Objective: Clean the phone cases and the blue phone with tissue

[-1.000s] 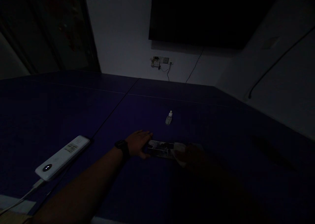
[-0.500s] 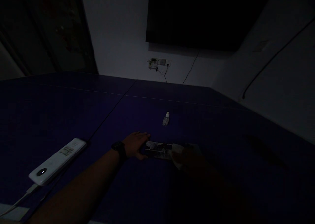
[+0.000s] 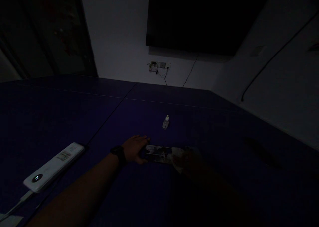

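On the dark blue table lies a flat rectangular piece (image 3: 158, 154) with a grey and white pattern; its right part fades into shadow. At its left end my left hand (image 3: 134, 149) rests with thumb and fingers spread, touching or very near the edge. My right hand (image 3: 188, 160) is very dark, its fingers closed on a white wipe (image 3: 177, 151) that lies against the patterned surface. Whether the wipe is paper or fabric cannot be told. Behind the piece stands a small clear bottle (image 3: 165, 123) with a white dropper-like cap.
A white power bank (image 3: 56, 167) with a lit display and a plugged-in white cable lies at the left. A dark elongated thing (image 3: 261, 152) is faint at the right. Sockets (image 3: 159, 65) and a large black screen (image 3: 199, 21) are on the wall behind the table.
The whole view has shifted slightly, with things sitting a little further left. Both hands keep their places at the patterned piece; any small motion of the wipe is hard to make out.
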`<state>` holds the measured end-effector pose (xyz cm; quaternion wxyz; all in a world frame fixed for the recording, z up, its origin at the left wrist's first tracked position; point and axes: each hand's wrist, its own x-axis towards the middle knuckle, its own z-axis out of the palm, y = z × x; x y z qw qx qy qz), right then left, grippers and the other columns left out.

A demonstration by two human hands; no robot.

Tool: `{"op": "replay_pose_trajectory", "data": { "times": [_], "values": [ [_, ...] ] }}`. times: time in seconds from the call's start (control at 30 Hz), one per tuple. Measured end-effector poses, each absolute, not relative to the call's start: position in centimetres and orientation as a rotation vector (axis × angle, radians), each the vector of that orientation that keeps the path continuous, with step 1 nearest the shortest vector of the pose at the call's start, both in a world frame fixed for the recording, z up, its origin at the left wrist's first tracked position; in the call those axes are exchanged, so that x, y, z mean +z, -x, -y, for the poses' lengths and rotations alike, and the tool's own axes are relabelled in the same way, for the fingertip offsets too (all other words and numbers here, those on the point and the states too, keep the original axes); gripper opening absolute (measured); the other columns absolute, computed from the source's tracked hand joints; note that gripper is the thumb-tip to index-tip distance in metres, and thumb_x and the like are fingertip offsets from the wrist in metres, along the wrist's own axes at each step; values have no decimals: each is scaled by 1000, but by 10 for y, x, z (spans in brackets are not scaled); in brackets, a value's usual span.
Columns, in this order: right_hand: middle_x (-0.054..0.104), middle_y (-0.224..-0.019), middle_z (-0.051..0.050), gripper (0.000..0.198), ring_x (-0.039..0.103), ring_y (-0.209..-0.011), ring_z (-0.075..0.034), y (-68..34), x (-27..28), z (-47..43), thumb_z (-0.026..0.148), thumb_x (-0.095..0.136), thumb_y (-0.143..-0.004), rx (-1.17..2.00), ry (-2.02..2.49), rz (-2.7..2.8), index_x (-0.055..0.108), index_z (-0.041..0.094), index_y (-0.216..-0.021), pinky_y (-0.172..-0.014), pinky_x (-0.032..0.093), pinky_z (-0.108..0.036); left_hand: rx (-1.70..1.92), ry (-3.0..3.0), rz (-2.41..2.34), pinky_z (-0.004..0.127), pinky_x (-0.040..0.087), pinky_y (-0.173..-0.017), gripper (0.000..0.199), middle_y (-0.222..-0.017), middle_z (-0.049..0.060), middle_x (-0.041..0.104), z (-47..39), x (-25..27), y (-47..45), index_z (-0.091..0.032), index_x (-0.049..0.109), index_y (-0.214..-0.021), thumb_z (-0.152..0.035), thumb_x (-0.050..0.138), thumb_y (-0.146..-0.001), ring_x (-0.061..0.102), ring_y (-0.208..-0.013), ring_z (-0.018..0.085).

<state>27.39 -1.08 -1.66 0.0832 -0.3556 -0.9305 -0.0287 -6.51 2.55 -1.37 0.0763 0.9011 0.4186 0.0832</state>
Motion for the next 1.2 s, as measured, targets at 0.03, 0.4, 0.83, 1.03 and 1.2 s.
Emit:
{"op": "replay_pose_trajectory", "data": {
  "times": [0.03, 0.4, 0.83, 1.03, 1.2],
  "values": [
    [73, -110, -12, 43, 68, -94, -25, -265, -18, 12, 17, 48, -93, -78, 1050, 2771, 63, 23, -133, -82, 56, -37, 245, -2698, -1256, 55, 27, -121, 104, -153, 21, 47, -26, -14, 65, -17, 34, -150, -58, 79, -65, 43, -144, 37],
    [72, -116, -11, 44, 66, -103, -26, -283, -11, 12, 19, 46, -93, -53, 1010, 2736, 64, 27, -133, -88, 55, -40, 247, -2668, -1271, 56, 27, -120, 104, -155, 21, 44, -24, -11, 66, -18, 36, -149, -57, 81, -64, 44, -143, 38],
    [72, -111, -11, 49, 66, -96, -25, -279, -17, 11, 14, 48, -88, -82, 910, 2748, 64, 24, -133, -85, 53, -39, 287, -2685, -1232, 55, 28, -120, 103, -153, 19, 47, -26, -15, 68, -21, 34, -149, -58, 81, -65, 43, -143, 36],
    [69, -121, -14, 57, 65, -103, -26, -265, -26, 16, 10, 45, -89, -93, 967, 2741, 55, 23, -143, -92, 51, -42, 281, -2685, -1243, 55, 28, -120, 103, -152, 21, 48, -27, -15, 66, -19, 35, -149, -57, 82, -65, 44, -143, 35],
    [69, -122, -12, 55, 65, -103, -25, -250, -24, 16, 10, 46, -90, 31, 951, 2728, 55, 25, -142, -93, 53, -43, 298, -2689, -1232, 56, 27, -120, 99, -153, 18, 48, -27, -14, 67, -21, 38, -146, -57, 81, -65, 43, -144, 36]
  ]
}}
